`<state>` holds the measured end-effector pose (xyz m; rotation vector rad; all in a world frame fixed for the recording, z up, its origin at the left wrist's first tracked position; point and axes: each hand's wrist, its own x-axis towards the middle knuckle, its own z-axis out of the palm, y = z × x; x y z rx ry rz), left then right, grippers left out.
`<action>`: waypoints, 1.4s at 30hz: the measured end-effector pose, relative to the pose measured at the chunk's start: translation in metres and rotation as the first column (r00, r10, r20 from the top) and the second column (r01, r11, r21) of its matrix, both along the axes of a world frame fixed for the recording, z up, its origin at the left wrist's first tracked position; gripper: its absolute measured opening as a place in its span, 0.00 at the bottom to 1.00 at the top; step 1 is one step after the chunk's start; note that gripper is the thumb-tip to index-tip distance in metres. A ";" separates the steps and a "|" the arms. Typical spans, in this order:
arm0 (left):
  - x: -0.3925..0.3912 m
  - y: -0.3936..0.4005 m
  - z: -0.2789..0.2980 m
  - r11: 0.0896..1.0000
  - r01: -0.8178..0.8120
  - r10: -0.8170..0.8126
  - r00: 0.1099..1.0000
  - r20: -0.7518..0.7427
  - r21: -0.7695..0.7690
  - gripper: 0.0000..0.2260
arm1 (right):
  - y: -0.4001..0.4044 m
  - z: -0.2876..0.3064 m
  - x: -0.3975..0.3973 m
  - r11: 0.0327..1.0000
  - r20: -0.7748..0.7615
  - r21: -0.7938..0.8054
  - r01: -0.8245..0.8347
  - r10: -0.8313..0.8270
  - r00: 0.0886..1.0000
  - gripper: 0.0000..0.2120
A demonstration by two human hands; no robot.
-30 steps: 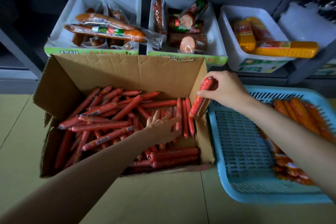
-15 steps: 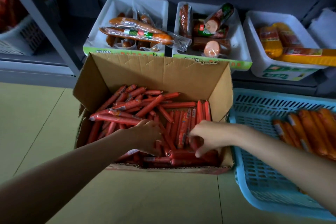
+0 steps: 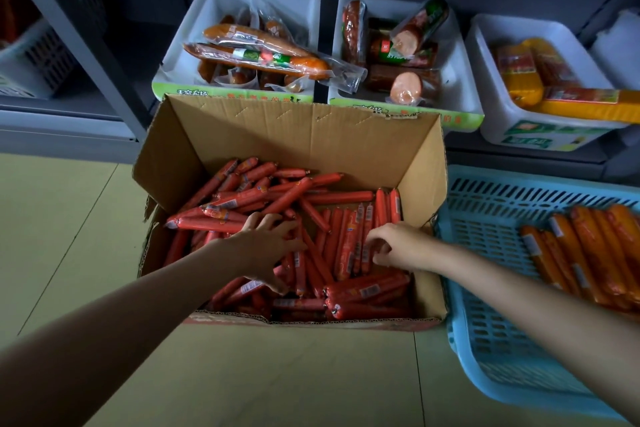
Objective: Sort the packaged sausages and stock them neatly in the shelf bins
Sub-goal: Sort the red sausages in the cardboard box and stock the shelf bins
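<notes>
Thin red plastic-wrapped sausage sticks [image 3: 349,239] were stood side by side towards the open brown cardboard box's [image 3: 311,128] right wall, long axes running front to back. They were touched by the right hand [image 3: 398,246], the nearer one, with fingers curled; whether anything was gripped cannot be told. The left hand [image 3: 266,246] was spread flat over the loose pile.

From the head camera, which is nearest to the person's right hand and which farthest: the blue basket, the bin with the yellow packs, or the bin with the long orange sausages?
From the right hand:
1. Blue basket, just to its right on the floor.
2. Bin with the yellow packs, on the shelf up and to the right.
3. Bin with the long orange sausages, on the shelf far to the left.
</notes>
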<state>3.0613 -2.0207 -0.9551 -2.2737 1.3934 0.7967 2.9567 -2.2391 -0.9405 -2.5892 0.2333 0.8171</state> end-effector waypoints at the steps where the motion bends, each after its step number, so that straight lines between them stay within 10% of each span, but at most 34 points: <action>1: 0.001 0.001 -0.001 1.000 -0.002 0.002 1.000 0.008 -0.003 0.39 | 0.003 -0.006 0.003 0.999 0.025 0.019 0.037 -0.037 0.999 0.17; 12: 0.006 0.001 -0.008 0.998 -0.039 0.038 0.999 -0.033 -0.046 0.41 | 0.053 -0.055 0.036 0.863 0.193 -0.026 0.504 -0.490 0.850 0.35; 16: 0.008 0.002 -0.008 0.997 -0.046 0.043 0.998 -0.043 -0.064 0.40 | 0.040 -0.044 0.055 0.717 0.184 0.226 0.660 -0.696 0.694 0.28; 23: 0.008 -0.001 -0.009 0.997 -0.052 0.050 0.998 -0.049 -0.048 0.41 | -0.007 0.032 0.056 0.880 0.054 0.371 0.298 -0.341 0.939 0.39; 28: 0.007 -0.003 -0.007 0.998 -0.052 0.051 0.998 -0.043 -0.023 0.41 | -0.009 0.033 0.026 0.967 -0.187 0.192 -0.167 0.203 0.961 0.19; 31: 0.007 -0.003 -0.006 0.998 -0.054 0.054 0.997 -0.047 -0.007 0.41 | -0.008 0.019 0.012 0.972 -0.328 0.218 -0.084 0.154 0.932 0.16; 42: 0.008 -0.004 -0.008 0.997 -0.075 0.073 0.995 -0.060 -0.016 0.41 | -0.020 -0.008 0.017 0.996 -0.113 0.083 -0.021 0.031 0.993 0.14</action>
